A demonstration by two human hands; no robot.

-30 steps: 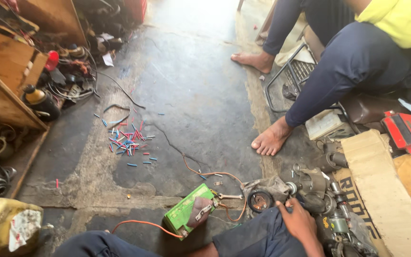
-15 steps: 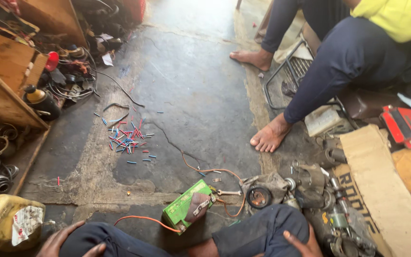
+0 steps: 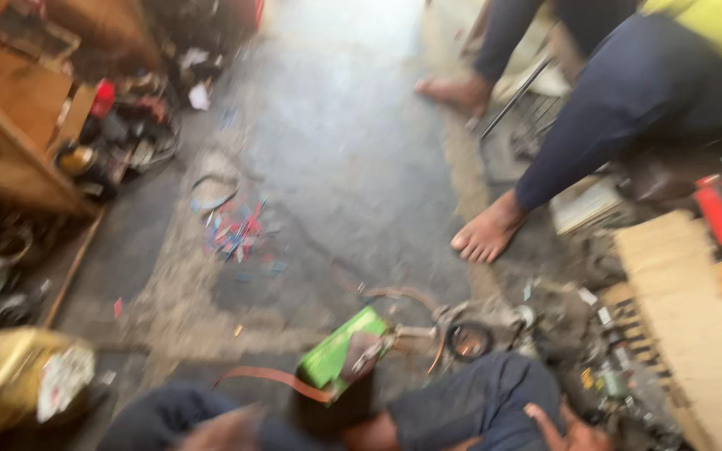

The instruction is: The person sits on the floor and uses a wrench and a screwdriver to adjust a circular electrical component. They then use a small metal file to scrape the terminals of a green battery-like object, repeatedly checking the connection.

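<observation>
- Grey concrete floor (image 3: 353,167) fills the blurred view, with wooden shelves (image 3: 10,142) and metal junk at the left side.
- Right hand (image 3: 566,426) rests on the person's own dark trouser leg at the bottom edge; whether it is open or closed I cannot tell.
- Left hand (image 3: 219,428) is a blur on the other knee; its state is also unclear.
- Green box (image 3: 343,357) lies on the floor between the knees, near a black ring (image 3: 469,341) and an orange wire (image 3: 273,380).
- Another person's bare foot (image 3: 486,234) stands beyond, beside a cardboard sheet (image 3: 687,309).

Coloured wire scraps (image 3: 236,234), wooden shelf (image 3: 10,159), cardboard sheet (image 3: 695,317)
</observation>
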